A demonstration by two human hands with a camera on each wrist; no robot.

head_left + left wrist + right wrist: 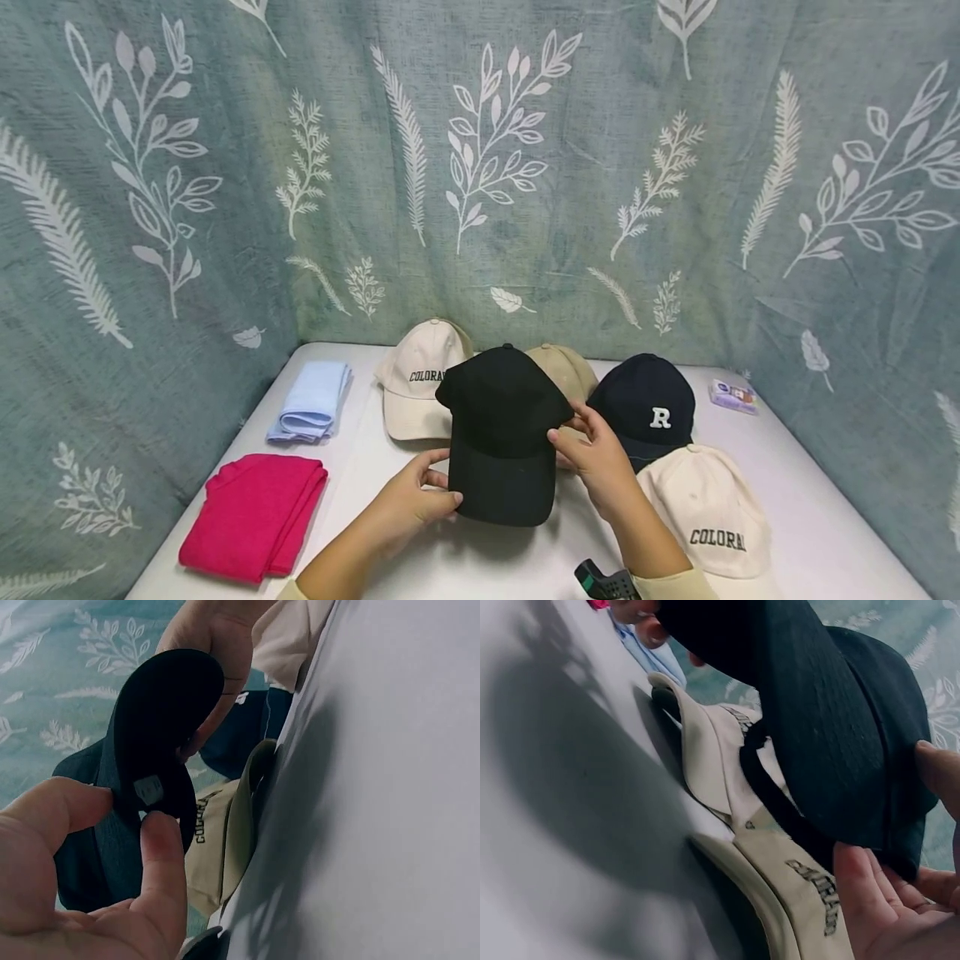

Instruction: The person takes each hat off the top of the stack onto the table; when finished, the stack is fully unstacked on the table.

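Two-handed holding of a black cap [504,433] over a white table [817,500]. The cap is held above the table's middle, clear of its surface, with the crown uppermost and the brim slanted downward; a shadow is cast on the table below. One side of the brim is pinched between thumb and fingers by the left hand [408,500]. The opposite side of the crown, near its lower edge, is grasped between thumb and fingers by the right hand [596,458]. In the left wrist view, a pale square label [148,790] is seen on the brim.

Along the table's back part, a cream cap [416,383], a tan cap [564,367] and a navy cap [641,404] marked "R" are set from left to right. The tan cap is partly hidden in the head view; its dark lettering is shown by both wrist views. A second cream cap [712,500] is placed at the table's front right. On the table's left side, a folded blue cloth [309,400] is laid behind a folded pink cloth [251,517]. A small pack [733,397] is seen at the table's back right corner.
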